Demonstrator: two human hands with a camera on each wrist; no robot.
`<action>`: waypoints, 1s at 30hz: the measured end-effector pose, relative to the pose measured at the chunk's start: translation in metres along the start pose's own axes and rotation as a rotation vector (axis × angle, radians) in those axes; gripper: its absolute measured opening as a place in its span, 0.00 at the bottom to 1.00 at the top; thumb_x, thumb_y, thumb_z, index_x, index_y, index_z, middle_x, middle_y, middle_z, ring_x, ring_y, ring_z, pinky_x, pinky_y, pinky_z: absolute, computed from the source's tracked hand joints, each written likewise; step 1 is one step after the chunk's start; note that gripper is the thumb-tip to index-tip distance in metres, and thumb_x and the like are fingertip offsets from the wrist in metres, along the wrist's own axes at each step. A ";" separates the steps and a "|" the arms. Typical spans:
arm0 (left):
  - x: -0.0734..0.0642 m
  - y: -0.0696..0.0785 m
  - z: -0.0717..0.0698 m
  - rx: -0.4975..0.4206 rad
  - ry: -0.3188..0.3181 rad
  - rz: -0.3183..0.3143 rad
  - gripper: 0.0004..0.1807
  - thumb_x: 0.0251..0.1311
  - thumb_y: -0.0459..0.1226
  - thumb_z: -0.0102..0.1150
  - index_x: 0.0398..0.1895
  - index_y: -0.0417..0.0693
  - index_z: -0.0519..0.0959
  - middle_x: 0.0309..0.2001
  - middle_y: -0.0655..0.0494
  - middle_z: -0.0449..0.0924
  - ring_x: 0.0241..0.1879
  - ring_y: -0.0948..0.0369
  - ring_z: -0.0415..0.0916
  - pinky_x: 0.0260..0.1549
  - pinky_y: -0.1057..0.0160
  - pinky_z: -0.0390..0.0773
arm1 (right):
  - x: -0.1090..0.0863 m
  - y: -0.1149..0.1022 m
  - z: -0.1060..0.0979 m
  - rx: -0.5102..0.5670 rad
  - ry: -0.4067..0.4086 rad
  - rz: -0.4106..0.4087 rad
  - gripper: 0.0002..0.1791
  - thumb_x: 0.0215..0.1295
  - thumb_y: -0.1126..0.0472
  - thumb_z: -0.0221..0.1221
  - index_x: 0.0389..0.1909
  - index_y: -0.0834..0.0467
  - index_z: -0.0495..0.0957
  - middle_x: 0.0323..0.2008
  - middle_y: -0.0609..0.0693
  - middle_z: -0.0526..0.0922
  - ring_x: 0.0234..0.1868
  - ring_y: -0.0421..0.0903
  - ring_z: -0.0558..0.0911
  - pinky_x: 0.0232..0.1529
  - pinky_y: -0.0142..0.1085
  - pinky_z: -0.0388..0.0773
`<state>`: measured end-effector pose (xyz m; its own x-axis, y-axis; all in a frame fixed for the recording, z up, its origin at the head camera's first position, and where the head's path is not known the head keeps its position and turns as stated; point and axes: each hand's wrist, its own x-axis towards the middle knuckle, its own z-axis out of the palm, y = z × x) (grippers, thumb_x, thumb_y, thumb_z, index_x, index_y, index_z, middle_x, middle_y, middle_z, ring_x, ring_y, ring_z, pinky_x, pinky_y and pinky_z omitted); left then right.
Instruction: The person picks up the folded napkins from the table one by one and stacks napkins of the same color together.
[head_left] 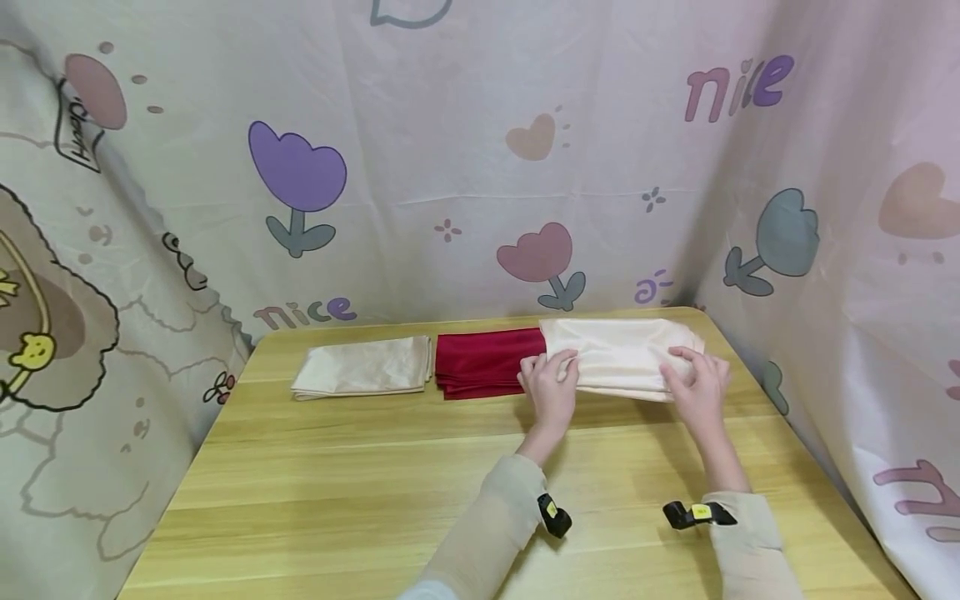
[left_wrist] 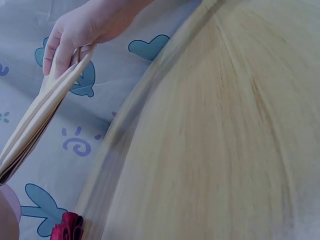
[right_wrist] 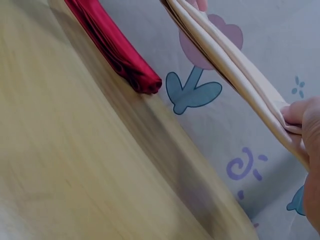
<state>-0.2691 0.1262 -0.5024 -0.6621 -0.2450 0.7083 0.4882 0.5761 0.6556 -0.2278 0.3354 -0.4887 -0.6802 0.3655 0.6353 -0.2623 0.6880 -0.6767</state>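
Observation:
Between my two hands hangs a folded cream cloth, lifted off the table at the back right. My left hand pinches its near left corner. At the near right edge my right hand pinches it, thumb in front and fingers on top. The right wrist view shows the layered edge of the cream cloth running slantwise, apart from the tabletop. Just left of it lies a folded red cloth, its right end hidden behind the cream one. Farther left a folded off-white cloth lies flat.
The wooden table spreads in front, with the three cloths in a row along its back edge. A printed curtain rises behind and along both sides. Each sleeve carries a small black wrist camera.

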 end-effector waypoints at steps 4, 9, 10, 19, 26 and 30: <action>0.000 -0.002 -0.006 -0.036 0.004 0.011 0.08 0.50 0.37 0.71 0.34 0.58 0.88 0.23 0.58 0.77 0.37 0.59 0.68 0.38 0.63 0.62 | -0.004 -0.006 0.001 0.017 -0.002 -0.011 0.18 0.48 0.73 0.69 0.44 0.65 0.81 0.36 0.65 0.79 0.47 0.31 0.56 0.54 0.41 0.50; 0.002 -0.005 -0.013 -0.076 0.011 -0.017 0.10 0.49 0.33 0.68 0.34 0.58 0.88 0.24 0.56 0.76 0.38 0.58 0.68 0.39 0.63 0.60 | -0.008 -0.014 0.004 0.037 -0.007 -0.047 0.18 0.48 0.73 0.69 0.44 0.65 0.81 0.29 0.61 0.75 0.47 0.30 0.56 0.52 0.37 0.49; 0.002 -0.006 -0.015 -0.082 0.012 -0.025 0.11 0.48 0.33 0.68 0.34 0.58 0.88 0.24 0.56 0.76 0.38 0.58 0.67 0.39 0.63 0.60 | -0.008 -0.015 0.005 0.039 -0.009 -0.054 0.18 0.48 0.72 0.69 0.44 0.65 0.81 0.28 0.60 0.74 0.47 0.30 0.56 0.52 0.36 0.49; 0.008 -0.013 -0.029 -0.106 0.042 -0.060 0.12 0.47 0.31 0.66 0.34 0.56 0.88 0.24 0.54 0.74 0.39 0.57 0.67 0.42 0.59 0.58 | -0.014 -0.029 0.015 0.066 -0.003 -0.098 0.19 0.47 0.74 0.69 0.43 0.66 0.81 0.30 0.60 0.75 0.46 0.31 0.56 0.50 0.33 0.49; 0.014 -0.017 -0.039 -0.088 0.075 -0.073 0.12 0.47 0.31 0.66 0.34 0.57 0.88 0.25 0.54 0.76 0.39 0.56 0.67 0.41 0.58 0.58 | -0.016 -0.038 0.023 0.074 0.013 -0.144 0.19 0.46 0.75 0.69 0.42 0.67 0.81 0.34 0.65 0.77 0.46 0.31 0.57 0.51 0.33 0.49; 0.015 -0.019 -0.045 -0.105 0.073 -0.095 0.13 0.48 0.31 0.66 0.35 0.57 0.88 0.25 0.53 0.76 0.40 0.56 0.66 0.41 0.57 0.57 | -0.018 -0.042 0.027 0.081 0.010 -0.152 0.19 0.45 0.74 0.70 0.42 0.67 0.81 0.35 0.66 0.79 0.46 0.30 0.57 0.52 0.33 0.49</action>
<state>-0.2629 0.0767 -0.4927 -0.6672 -0.3527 0.6562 0.4847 0.4634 0.7419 -0.2233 0.2832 -0.4814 -0.6216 0.2679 0.7360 -0.4163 0.6830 -0.6002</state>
